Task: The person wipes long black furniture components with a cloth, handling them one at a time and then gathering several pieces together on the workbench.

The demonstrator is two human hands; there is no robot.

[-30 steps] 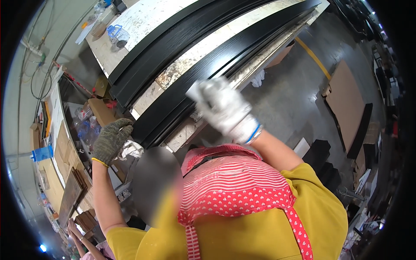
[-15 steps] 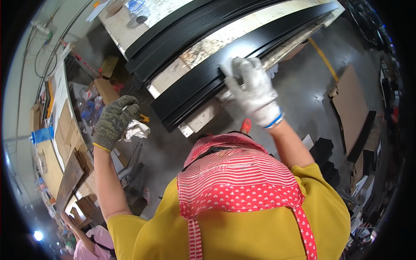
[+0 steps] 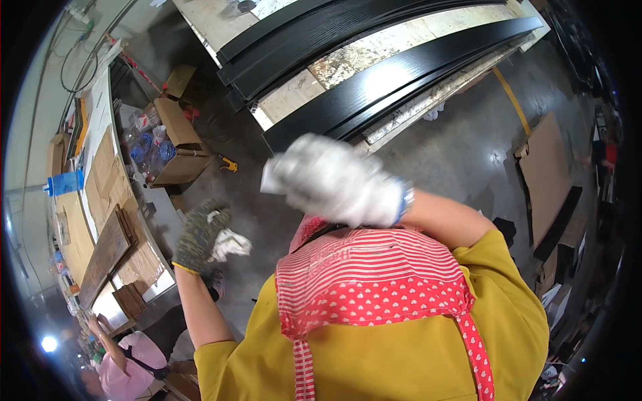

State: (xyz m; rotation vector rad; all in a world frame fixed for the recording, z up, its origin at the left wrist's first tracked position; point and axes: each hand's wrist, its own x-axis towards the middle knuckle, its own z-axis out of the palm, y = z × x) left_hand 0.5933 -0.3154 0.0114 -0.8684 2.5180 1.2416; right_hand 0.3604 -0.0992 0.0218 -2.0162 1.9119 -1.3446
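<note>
My right hand (image 3: 338,180), in a white work glove and smeared by motion, is closed on a small white pad (image 3: 270,178). It is in front of my chest, over the near left end of a long black wood-grain board (image 3: 374,87) that lies on the workbench. My left hand (image 3: 200,234), in a mottled green glove with a yellow cuff, hangs low on the left. Its fingers are closed on a crumpled white rag (image 3: 231,246). Farther back on the bench are more black boards (image 3: 301,60).
An open cardboard box (image 3: 184,164) of plastic bottles stands left, with a yellow-handled tool (image 3: 229,163) beside it. Brown planks (image 3: 107,254) lie on a left-hand table. Another person in pink (image 3: 130,364) is at lower left. A cardboard sheet (image 3: 545,177) stands right.
My right hand has come off the black board, moving left and toward me with the white pad. My left hand, with the rag, has dropped lower and slightly right. The view has shifted.
</note>
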